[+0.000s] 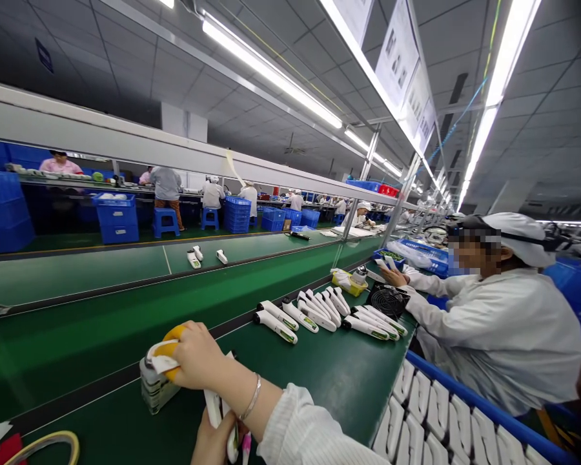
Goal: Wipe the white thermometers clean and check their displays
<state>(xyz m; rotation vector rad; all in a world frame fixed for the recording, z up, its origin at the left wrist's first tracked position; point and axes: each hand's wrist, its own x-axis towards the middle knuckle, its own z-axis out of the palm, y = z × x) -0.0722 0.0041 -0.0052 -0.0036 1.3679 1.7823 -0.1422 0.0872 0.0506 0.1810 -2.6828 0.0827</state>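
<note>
My right hand (pixel 196 358), with a bracelet at its wrist, is closed around a yellow and white cloth (pixel 167 355). It presses the cloth onto the top of a clear plastic dispenser bottle (pixel 157 391) at the edge of the green bench. Lower down, my left hand (pixel 213 439) grips a white handheld device (pixel 215 408), partly hidden behind my right forearm. A pink-tipped object (pixel 246 445) shows beside the left fingers; its kind I cannot make out. Several similar white devices with green circuit boards (pixel 278 323) lie in rows farther along the bench.
A conveyor belt (pixel 101 316) runs along the left, and white devices (pixel 194 257) sit beyond it. A tape roll (pixel 53 442) lies bottom left. At right, a blue crate (pixel 484 403) holds white shells. A co-worker (pixel 498 336) sits beside a black fan (pixel 387 300) and yellow tray (pixel 348 282).
</note>
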